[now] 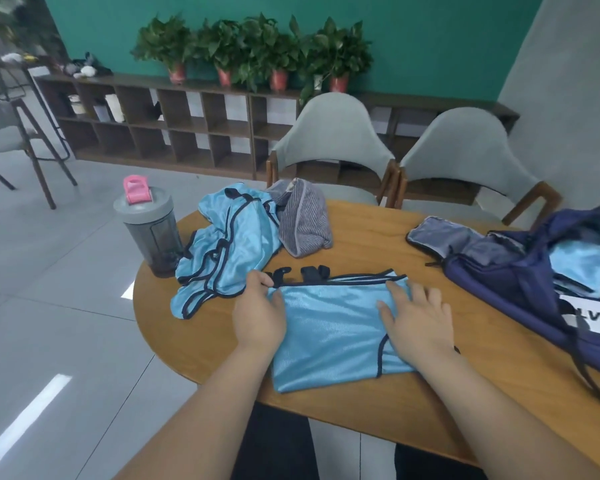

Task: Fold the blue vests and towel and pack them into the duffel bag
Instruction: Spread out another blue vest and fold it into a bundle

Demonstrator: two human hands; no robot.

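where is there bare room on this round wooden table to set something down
Bare wooden tabletop lies between the grey striped towel and the open navy duffel bag, and between the folded light-blue vest and that bag. The left side is crowded: grey shaker bottle, crumpled blue vests.

"LVQ" on duffel bag (506, 275) label (596, 315)

Shiny mesh vest (329, 327) – smooth wood table (368, 251)

Looks like I'm in some office lounge: teal wall (430, 36), long cubby shelf (194, 129) topped with potted plants (253, 53), grey chairs (333, 140), tiled floor (66, 271).
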